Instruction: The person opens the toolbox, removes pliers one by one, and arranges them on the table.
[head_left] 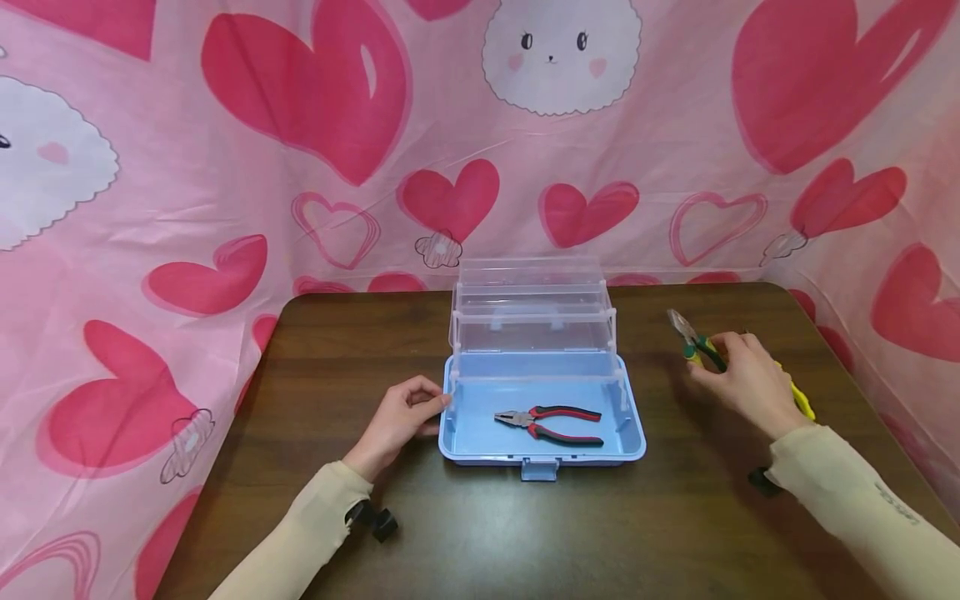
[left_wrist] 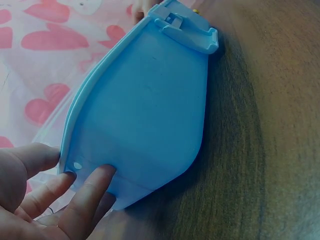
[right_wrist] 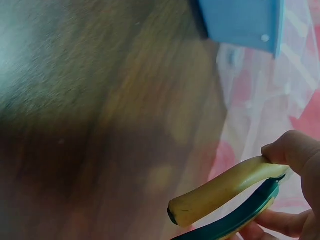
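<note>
A light-blue toolbox (head_left: 542, 460) stands on the table with its clear lid (head_left: 528, 271) and clear trays raised. Inside it lie pliers (head_left: 549, 423) with black-and-red handles, jaws toward the left. My left hand (head_left: 401, 417) holds the box's left end; in the left wrist view, thumb and fingertips meet the rim and outer wall. To the right of the box, my right hand (head_left: 746, 379) grips pliers (head_left: 681, 325) with green-and-yellow handles, their metal head pointing away to the upper left. The right wrist view shows the yellow handle (right_wrist: 220, 192) and green handle (right_wrist: 250, 210).
A yellow piece (head_left: 801, 402) shows behind the right wrist; whether it belongs to the held pliers I cannot tell. The box's blue latch (head_left: 540, 470) hangs down in front. Heart-printed pink cloth (head_left: 337, 225) hangs behind and beside the brown wooden table (head_left: 330, 358).
</note>
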